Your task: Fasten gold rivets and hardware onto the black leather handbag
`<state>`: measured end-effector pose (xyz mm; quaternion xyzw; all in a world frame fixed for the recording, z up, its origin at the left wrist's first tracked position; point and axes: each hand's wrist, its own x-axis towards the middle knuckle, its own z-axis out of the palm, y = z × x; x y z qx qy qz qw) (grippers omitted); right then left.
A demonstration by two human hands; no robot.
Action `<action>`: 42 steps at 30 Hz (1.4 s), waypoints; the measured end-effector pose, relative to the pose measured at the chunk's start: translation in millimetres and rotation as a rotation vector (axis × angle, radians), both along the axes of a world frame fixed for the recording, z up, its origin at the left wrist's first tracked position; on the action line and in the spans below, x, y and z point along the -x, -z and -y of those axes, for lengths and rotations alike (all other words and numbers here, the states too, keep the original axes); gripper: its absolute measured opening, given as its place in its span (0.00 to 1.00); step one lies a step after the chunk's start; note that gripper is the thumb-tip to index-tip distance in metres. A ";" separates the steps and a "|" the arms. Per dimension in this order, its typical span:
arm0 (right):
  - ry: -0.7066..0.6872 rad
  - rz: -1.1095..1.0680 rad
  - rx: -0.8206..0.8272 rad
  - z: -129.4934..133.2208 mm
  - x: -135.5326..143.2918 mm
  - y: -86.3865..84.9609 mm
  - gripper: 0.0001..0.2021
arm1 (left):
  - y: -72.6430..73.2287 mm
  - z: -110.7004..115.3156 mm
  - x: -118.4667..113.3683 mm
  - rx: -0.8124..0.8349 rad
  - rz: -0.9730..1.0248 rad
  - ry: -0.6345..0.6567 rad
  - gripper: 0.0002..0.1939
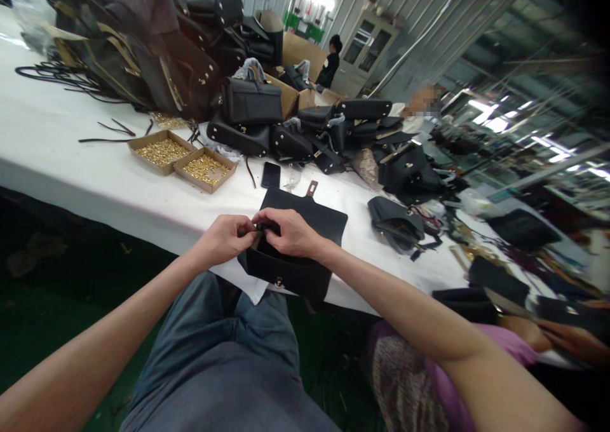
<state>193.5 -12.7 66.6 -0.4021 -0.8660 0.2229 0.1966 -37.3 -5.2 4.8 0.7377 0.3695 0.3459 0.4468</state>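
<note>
- Long white-covered table (57,127)
- Rectangular black leather-look handbag (290,276) at the table's near edge, flap (317,217) laid open
- Shallow brown cardboard tray (190,178) of small gold-coloured pieces (204,166), beyond to the left
- Bare right hand (293,232), clamped on the handbag's left rim
- Bare left hand (226,236), pinching there too; exact hold hard to make out

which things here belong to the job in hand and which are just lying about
In the job:
open black flap bag, pinched at one end by the left hand and right hand
perhaps the cardboard trays of small gold-coloured pieces

Seemingly just lying about:
black phone
loose black cords
heaped bags further back
</note>
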 end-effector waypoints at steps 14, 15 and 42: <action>-0.029 -0.124 0.094 2.0 -3.8 2.7 0.21 | -0.7 0.2 -2.9 -0.097 -0.077 -0.016 0.06; -0.027 -0.125 0.098 2.0 -3.7 1.9 0.21 | -0.4 0.7 -3.1 -0.110 -0.079 -0.030 0.06; 0.062 -0.147 0.117 -5.9 -1.8 14.1 0.19 | 6.5 -5.4 -12.4 0.017 -0.020 -0.090 0.08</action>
